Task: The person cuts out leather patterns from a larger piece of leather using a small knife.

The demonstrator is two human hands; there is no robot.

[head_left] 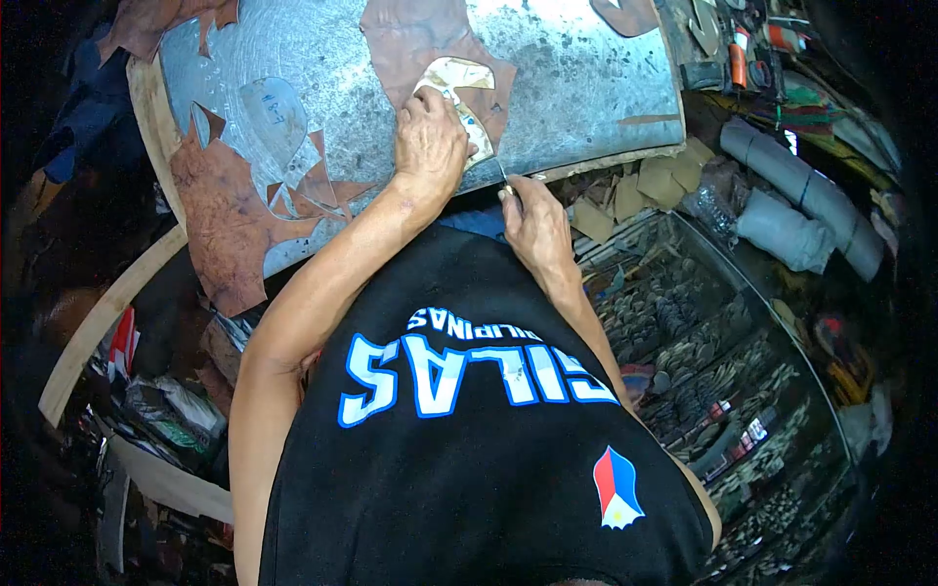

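Observation:
A piece of brown leather [415, 34] lies on the metal-topped table [337, 117], with a curved, pale pattern piece [459, 73] on top of it. My left hand [430, 142] presses down on the pattern, its fingers bent over the middle of it. Just right of it, at the table's front edge, my right hand [537, 220] is closed round the handle of a thin-bladed knife [506, 186]. The blade points up towards the lower end of the pattern and the leather's edge.
Brown leather scraps [220, 220] and a marked grey template [274, 117] lie at the table's left. Tan pieces [625, 195] sit below the front edge. Grey rolls [801, 186] and an orange tube [738, 63] are at the right, above a glass-topped case [723, 332].

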